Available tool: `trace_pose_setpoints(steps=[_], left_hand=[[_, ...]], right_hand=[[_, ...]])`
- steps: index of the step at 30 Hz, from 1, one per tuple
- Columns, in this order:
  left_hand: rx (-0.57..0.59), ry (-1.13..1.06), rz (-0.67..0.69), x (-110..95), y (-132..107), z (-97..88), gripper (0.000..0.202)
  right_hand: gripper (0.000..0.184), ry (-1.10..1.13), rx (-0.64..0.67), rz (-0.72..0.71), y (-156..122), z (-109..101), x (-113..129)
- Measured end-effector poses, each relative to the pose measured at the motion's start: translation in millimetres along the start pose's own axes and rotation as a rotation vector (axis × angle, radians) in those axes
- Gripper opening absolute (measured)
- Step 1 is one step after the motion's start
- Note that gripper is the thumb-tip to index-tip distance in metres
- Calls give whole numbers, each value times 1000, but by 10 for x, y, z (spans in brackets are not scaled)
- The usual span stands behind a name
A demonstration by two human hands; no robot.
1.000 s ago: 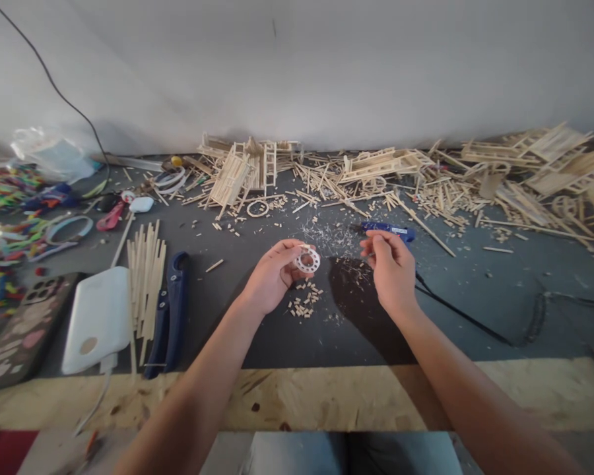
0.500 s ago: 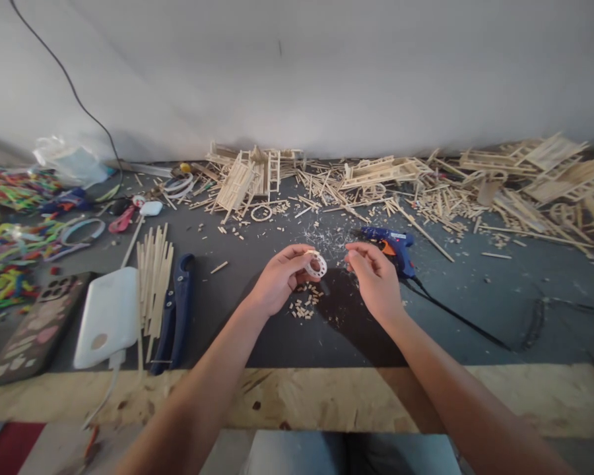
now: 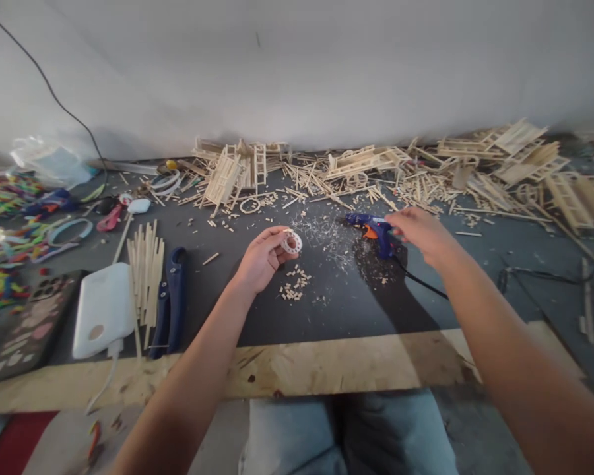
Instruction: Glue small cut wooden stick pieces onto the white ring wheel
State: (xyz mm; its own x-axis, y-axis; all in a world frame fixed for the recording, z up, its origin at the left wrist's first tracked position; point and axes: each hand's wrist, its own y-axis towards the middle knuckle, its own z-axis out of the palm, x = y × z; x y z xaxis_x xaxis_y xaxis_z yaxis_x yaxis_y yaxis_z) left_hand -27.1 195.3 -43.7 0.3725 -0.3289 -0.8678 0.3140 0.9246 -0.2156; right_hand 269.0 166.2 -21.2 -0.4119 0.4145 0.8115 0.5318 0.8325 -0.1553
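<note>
My left hand [image 3: 262, 258] pinches a small pale wooden ring [image 3: 292, 244] with a row of holes or gaps around it, held above the table. Just below it lies a small heap of short cut stick pieces [image 3: 294, 284]. Over to the right, my right hand [image 3: 418, 232] has its fingers closed at the rear end of a blue hot glue gun [image 3: 373, 229] with an orange trigger. The gun lies on the table, its nozzle pointing left, and its black cord runs off under my right forearm.
Stick-built frames [image 3: 228, 175] and loose sticks line the wall. Glue strings [image 3: 321, 231] litter the middle. On the left are blue cutters [image 3: 171, 300], a stick bundle [image 3: 146, 270], a white power bank [image 3: 103, 310], a phone [image 3: 34, 323] and colourful pipe cleaners [image 3: 2, 280].
My right hand has moved right and away from me, from near the ring to the glue gun's rear. My left hand still holds the ring. The view has shifted slightly.
</note>
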Motion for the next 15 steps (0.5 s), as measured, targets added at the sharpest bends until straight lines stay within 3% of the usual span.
trace_pose_setpoints(steps=[3, 5, 11, 15], left_hand=[[-1, -5, 1, -3, 18, -8, 9], [4, -2, 4, -2, 25, -10, 9], [-20, -25, -14, -10, 21, -7, 7], [-29, -36, -2, -12, 15, -9, 6]], right_hand=[[30, -279, 173, -1, -5, -47, -91], [31, -324, 151, -6, -16, -18, -112], [15, 332, 123, 159, -18, 113, -34], [9, 494, 64, 183, -100, 106, 77]])
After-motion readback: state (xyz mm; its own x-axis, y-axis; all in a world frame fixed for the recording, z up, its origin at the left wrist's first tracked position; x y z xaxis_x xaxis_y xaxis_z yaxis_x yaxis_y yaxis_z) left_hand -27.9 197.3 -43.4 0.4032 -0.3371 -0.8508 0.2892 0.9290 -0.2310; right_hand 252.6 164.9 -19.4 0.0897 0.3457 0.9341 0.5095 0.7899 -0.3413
